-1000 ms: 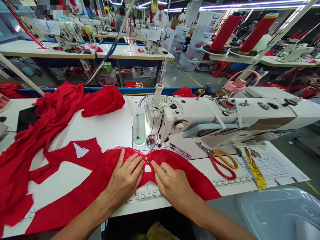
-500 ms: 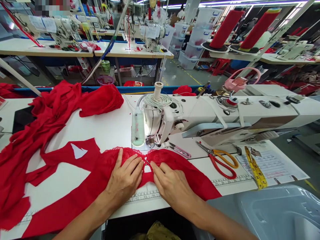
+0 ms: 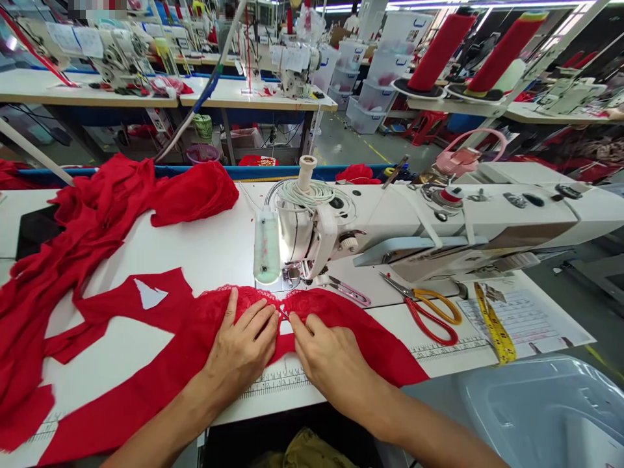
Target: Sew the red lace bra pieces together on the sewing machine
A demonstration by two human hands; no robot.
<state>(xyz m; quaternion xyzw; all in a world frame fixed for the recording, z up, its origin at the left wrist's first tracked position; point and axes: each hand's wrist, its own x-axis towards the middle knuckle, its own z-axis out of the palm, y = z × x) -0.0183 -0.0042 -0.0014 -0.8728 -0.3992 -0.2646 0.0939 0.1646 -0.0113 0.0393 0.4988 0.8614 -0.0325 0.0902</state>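
Observation:
A red lace-edged garment point(image 3: 336, 307) lies spread across the white sewing table, just in front of the sewing machine's presser foot point(image 3: 292, 274). My left hand point(image 3: 246, 338) rests flat on its left cup, fingers stretched out and slightly apart. At the centre gap, my right hand point(image 3: 324, 348) has thumb and forefinger pinched together with the other fingers curled. A thin, dark, narrow piece shows at those fingertips, too small to name. Through the small gap between the cups, the white tabletop shows. Fabric under both palms is hidden.
Scissors point(image 3: 429, 312) with red and orange handles, a pink-handled thread snipper point(image 3: 350, 291) and a yellow tape measure point(image 3: 494, 325) lie right. Heaped red fabric point(image 3: 97, 221) covers the left. A ruler strip point(image 3: 277, 382) runs along the front edge; a clear plastic bin point(image 3: 536, 390) stands lower right.
The view has shifted a little. My right hand's fingertips have moved slightly left and up at the centre gap; my left hand keeps its place on the garment.

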